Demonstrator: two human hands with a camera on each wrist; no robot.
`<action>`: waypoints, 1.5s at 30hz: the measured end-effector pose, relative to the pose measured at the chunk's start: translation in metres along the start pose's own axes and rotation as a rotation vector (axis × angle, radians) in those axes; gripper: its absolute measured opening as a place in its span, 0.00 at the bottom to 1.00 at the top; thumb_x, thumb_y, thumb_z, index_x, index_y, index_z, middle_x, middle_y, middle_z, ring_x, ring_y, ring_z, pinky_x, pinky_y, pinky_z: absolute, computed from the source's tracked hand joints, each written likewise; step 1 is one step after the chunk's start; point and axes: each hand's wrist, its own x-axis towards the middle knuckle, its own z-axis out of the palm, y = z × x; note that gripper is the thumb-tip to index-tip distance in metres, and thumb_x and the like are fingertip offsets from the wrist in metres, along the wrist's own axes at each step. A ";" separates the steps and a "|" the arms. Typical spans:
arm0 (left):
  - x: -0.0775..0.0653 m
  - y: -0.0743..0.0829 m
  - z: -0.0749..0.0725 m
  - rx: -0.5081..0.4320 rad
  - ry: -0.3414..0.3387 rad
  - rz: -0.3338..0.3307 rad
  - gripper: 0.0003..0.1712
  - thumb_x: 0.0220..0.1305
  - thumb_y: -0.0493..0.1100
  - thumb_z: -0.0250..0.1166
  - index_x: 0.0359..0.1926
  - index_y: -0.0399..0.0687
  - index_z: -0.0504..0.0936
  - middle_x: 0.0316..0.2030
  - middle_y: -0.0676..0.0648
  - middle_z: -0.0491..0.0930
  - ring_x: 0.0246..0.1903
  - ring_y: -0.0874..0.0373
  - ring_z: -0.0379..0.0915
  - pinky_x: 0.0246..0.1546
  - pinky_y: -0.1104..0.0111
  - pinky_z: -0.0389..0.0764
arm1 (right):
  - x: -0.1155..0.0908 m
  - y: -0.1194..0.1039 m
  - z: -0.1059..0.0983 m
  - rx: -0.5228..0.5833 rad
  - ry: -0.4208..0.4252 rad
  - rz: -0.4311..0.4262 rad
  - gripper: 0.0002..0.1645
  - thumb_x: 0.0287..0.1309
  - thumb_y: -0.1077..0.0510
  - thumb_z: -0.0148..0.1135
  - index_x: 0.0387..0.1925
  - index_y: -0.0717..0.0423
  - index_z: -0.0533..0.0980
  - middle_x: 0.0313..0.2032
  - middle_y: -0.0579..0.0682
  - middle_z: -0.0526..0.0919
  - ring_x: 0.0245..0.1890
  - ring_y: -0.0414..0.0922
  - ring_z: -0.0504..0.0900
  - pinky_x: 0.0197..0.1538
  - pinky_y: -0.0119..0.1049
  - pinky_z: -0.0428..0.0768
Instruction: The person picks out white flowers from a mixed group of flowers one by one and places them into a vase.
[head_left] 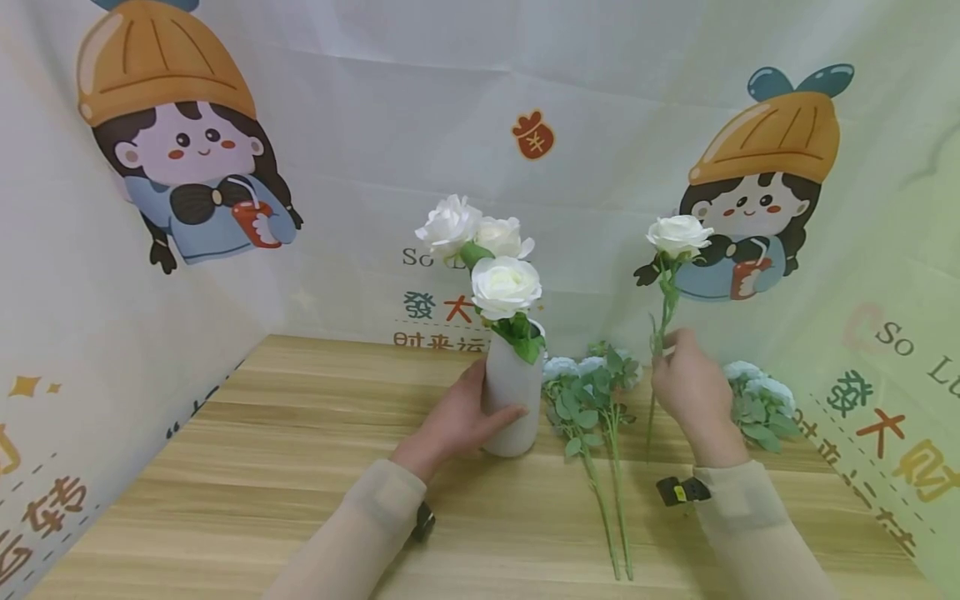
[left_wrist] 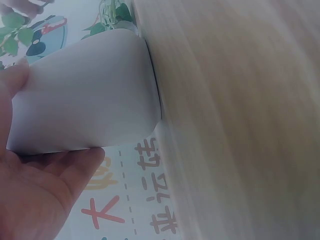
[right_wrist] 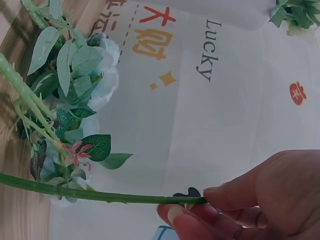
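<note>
A white vase [head_left: 513, 400] stands upright on the wooden table, with several white roses [head_left: 506, 287] in its mouth. My left hand [head_left: 463, 414] grips the vase around its left side, thumb across the front; the left wrist view shows fingers and thumb on either side of the vase [left_wrist: 90, 95]. Off to the right, my right hand [head_left: 692, 392] pinches the green stem [right_wrist: 115, 197] of a single white rose [head_left: 679, 236], held upright with its bloom above the hand. Between vase and right hand lie pale blue flowers [head_left: 592, 367] with long green stems.
More pale blue flowers [head_left: 761, 400] lie to the right of my right hand. Behind the wooden table [head_left: 300, 467] hangs a printed cloth [head_left: 352, 150] with cartoon figures, which also closes in both sides.
</note>
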 end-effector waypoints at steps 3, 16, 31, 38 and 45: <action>0.000 0.000 0.000 -0.002 0.000 -0.002 0.55 0.60 0.62 0.69 0.75 0.40 0.50 0.63 0.40 0.65 0.58 0.51 0.66 0.58 0.54 0.73 | 0.000 -0.003 0.000 0.012 0.013 -0.007 0.20 0.74 0.57 0.45 0.60 0.66 0.63 0.44 0.68 0.80 0.17 0.49 0.76 0.12 0.41 0.70; 0.000 -0.002 0.000 -0.011 0.001 -0.006 0.55 0.60 0.62 0.70 0.74 0.40 0.51 0.63 0.40 0.65 0.58 0.51 0.66 0.58 0.54 0.73 | -0.002 -0.018 -0.003 0.051 0.157 -0.112 0.21 0.73 0.58 0.50 0.60 0.66 0.66 0.46 0.65 0.81 0.25 0.55 0.79 0.20 0.47 0.75; -0.001 0.001 -0.002 -0.004 0.006 -0.001 0.55 0.60 0.62 0.70 0.75 0.40 0.51 0.63 0.40 0.65 0.58 0.52 0.65 0.59 0.55 0.72 | -0.002 -0.047 -0.002 0.142 0.191 -0.177 0.16 0.72 0.58 0.52 0.54 0.66 0.68 0.43 0.66 0.82 0.33 0.58 0.81 0.29 0.53 0.81; 0.000 0.001 -0.001 0.000 0.004 0.002 0.55 0.60 0.62 0.70 0.74 0.40 0.52 0.62 0.40 0.66 0.57 0.52 0.66 0.58 0.54 0.73 | -0.004 -0.059 0.002 0.164 0.220 -0.208 0.15 0.71 0.59 0.55 0.52 0.65 0.69 0.41 0.65 0.83 0.36 0.58 0.82 0.33 0.55 0.82; 0.000 -0.001 0.000 0.009 0.002 0.009 0.55 0.60 0.62 0.70 0.74 0.39 0.52 0.62 0.40 0.67 0.56 0.51 0.68 0.56 0.54 0.75 | -0.005 -0.070 0.004 0.206 0.242 -0.252 0.15 0.70 0.60 0.58 0.52 0.65 0.69 0.41 0.64 0.83 0.38 0.56 0.83 0.34 0.55 0.83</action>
